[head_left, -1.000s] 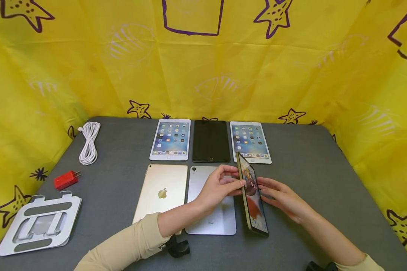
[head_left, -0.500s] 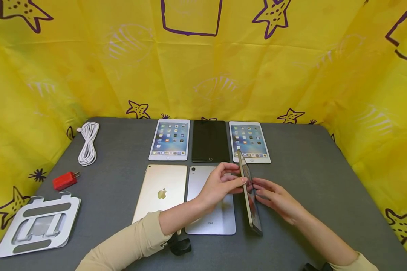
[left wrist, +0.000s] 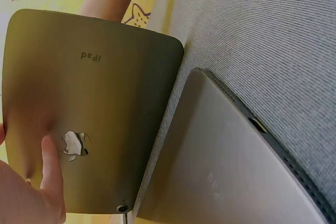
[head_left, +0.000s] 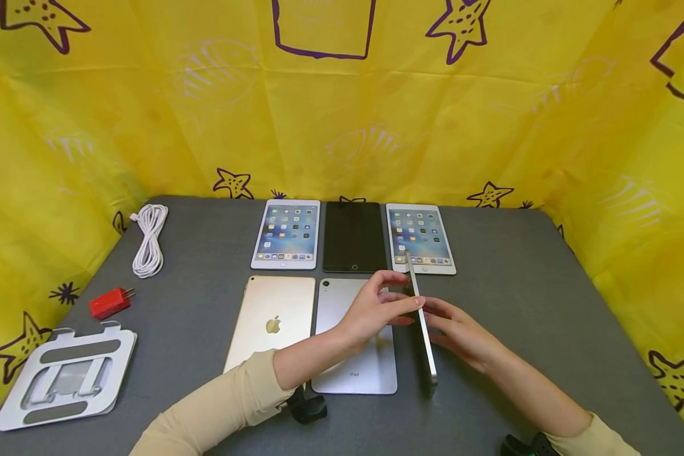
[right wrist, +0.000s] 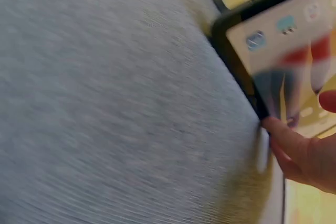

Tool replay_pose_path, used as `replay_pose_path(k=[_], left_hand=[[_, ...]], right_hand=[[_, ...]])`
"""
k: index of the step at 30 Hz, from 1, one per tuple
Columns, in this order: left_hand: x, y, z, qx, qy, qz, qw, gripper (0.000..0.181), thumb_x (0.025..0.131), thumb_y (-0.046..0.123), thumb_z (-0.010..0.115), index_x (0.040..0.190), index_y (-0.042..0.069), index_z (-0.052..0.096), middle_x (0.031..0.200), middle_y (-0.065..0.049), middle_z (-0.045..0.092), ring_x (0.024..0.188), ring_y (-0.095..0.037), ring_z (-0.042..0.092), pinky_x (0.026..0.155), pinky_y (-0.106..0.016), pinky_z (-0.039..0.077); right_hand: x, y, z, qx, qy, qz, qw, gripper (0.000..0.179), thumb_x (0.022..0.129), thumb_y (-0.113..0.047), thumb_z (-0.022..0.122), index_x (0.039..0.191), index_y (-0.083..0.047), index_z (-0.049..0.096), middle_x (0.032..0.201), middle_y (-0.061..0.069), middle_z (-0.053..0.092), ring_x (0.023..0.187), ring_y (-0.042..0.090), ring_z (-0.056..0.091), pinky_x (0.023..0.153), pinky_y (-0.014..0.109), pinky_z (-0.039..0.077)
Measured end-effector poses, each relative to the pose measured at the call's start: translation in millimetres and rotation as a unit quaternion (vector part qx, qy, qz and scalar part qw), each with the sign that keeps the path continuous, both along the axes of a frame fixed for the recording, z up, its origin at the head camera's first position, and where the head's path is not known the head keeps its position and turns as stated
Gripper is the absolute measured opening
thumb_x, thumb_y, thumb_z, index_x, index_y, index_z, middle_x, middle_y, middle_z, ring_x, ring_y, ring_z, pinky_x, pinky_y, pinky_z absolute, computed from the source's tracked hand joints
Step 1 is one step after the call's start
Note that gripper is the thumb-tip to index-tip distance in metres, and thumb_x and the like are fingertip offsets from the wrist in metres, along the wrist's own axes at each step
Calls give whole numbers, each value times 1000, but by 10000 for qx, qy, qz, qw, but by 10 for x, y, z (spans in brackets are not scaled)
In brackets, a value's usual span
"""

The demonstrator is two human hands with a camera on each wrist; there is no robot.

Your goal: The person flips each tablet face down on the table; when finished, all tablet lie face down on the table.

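Observation:
A tablet (head_left: 424, 332) stands nearly on its long edge in the head view, seen almost edge-on. My left hand (head_left: 376, 310) holds it, thumb over the top edge and fingers against the back. In the left wrist view, the tablet's back (left wrist: 121, 82) shows an apple logo and "iPad" lettering, and one finger touches it. On the screen side, my right hand (head_left: 462, 332) has its fingers extended to the tablet. The right wrist view shows a fingertip at the lower edge beside the lit screen (right wrist: 283, 72). A silver tablet (head_left: 359, 364) lies under my left hand.
A gold tablet (head_left: 273, 304) lies face down. Behind are two white tablets (head_left: 287, 231) (head_left: 418, 231) and a black one (head_left: 353, 237). At left are a white cable (head_left: 149, 247), a red charger (head_left: 111, 304) and a folding stand (head_left: 68, 377). Yellow cloth (head_left: 342, 114) surrounds the table.
The held tablet has turned over to the right, so its lit screen has passed out of the head view. My left hand has shifted slightly right and my right hand slightly left.

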State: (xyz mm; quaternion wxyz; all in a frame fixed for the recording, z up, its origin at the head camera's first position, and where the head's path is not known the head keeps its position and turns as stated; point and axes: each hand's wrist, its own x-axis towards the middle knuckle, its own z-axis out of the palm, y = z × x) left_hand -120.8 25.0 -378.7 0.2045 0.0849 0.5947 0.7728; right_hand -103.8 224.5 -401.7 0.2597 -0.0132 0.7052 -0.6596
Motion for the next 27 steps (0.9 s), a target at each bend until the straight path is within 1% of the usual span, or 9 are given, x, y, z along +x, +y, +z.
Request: replay_pose_path(k=[4, 6, 8, 11, 14, 16, 18, 22, 27], left_hand=[[1, 48, -10, -70, 137, 67, 9999, 43, 87, 9, 72, 124, 3, 50, 123, -10, 54, 96, -16, 62, 77, -36, 58], [7, 73, -15, -91, 198, 119, 9997, 44, 87, 9, 72, 124, 2, 50, 122, -9, 53, 95, -16, 62, 76, -35, 57], [11, 96, -27, -105, 243, 166, 9995, 43, 86, 9, 73, 123, 2, 51, 124, -10, 52, 94, -16, 61, 75, -34, 57], [17, 120, -40, -166, 309, 233, 9991, 43, 85, 10, 73, 122, 3, 52, 128, -14, 52, 93, -15, 61, 74, -32, 57], [17, 132, -53, -225, 341, 267, 9988, 42, 85, 11, 74, 121, 4, 53, 130, -15, 52, 93, -15, 62, 73, -31, 57], [15, 133, -57, -260, 354, 275, 9987, 42, 85, 12, 74, 121, 5, 53, 129, -14, 52, 93, -15, 62, 73, -31, 57], [11, 134, -62, -292, 346, 274, 9986, 42, 85, 13, 74, 121, 5, 53, 129, -13, 52, 93, -15, 62, 73, -31, 57], [0, 136, -71, -358, 349, 272, 9984, 41, 85, 14, 74, 120, 7, 54, 126, -9, 54, 94, -15, 62, 73, -31, 56], [-3, 140, -69, -429, 424, 262, 9978, 42, 85, 16, 74, 121, 7, 54, 127, -7, 54, 96, -15, 62, 74, -29, 56]], right_hand=[[-72, 10, 101, -56, -4, 159, 9999, 63, 100, -16, 46, 150, 8, 17, 146, 26, 31, 118, 25, 46, 98, 48, 43], [-110, 24, 156, -47, 6, 222, 9997, 64, 99, -17, 47, 151, 7, 16, 147, 26, 30, 119, 27, 45, 96, 47, 45], [-144, 39, 212, 38, 53, 236, 9997, 65, 99, -19, 48, 151, 5, 17, 149, 26, 28, 122, 31, 43, 96, 47, 45], [-193, 46, 297, 118, 161, 147, 9997, 65, 100, -22, 49, 152, 3, 19, 153, 25, 24, 128, 36, 37, 99, 50, 43], [-245, 37, 380, 164, 323, -36, 9993, 62, 101, -27, 48, 152, 0, 23, 154, 22, 25, 133, 40, 32, 103, 54, 39], [-281, 19, 429, 134, 459, -149, 9987, 61, 102, -29, 48, 152, -1, 26, 154, 20, 26, 136, 41, 29, 106, 58, 33], [-318, 0, 464, 115, 613, -253, 9977, 60, 102, -30, 49, 151, -2, 28, 155, 18, 27, 138, 39, 28, 108, 60, 30], [-390, -53, 492, 120, 791, -358, 9961, 60, 101, -29, 53, 151, -4, 31, 155, 16, 28, 139, 36, 28, 109, 60, 27], [-450, -109, 494, 313, 837, -303, 9955, 62, 98, -31, 58, 151, -8, 34, 155, 19, 27, 138, 39, 30, 110, 60, 27]])
